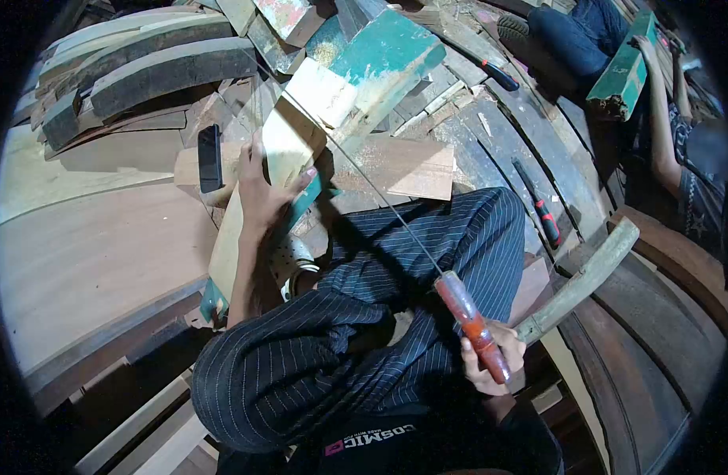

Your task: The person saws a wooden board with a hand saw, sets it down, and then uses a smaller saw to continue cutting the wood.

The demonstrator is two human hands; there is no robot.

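My left hand (pixel 265 190) is wrapped around a wooden beam (pixel 228 245), bare pale wood with green paint left on its side; the beam slants up between my legs. In my right hand (pixel 494 356) is the orange-red handle of a long thin-bladed tool (pixel 467 321). Its narrow blade runs up and left across the beam's upper end; seen edge-on, its exact kind cannot be told. Behind that end is a larger green-painted block (pixel 391 59) with bare wood showing. Beside my right hand a curved pale wooden piece (pixel 577 277) sticks out.
A phone (pixel 209 158) lies on a board left of my hand. Curved timbers (pixel 174 75) are stacked behind it. A red-and-black-handled tool (pixel 544 214) and a chisel-like tool (pixel 490 71) lie at right. Another person's hand (pixel 642 46) holds a green beam (pixel 623 75).
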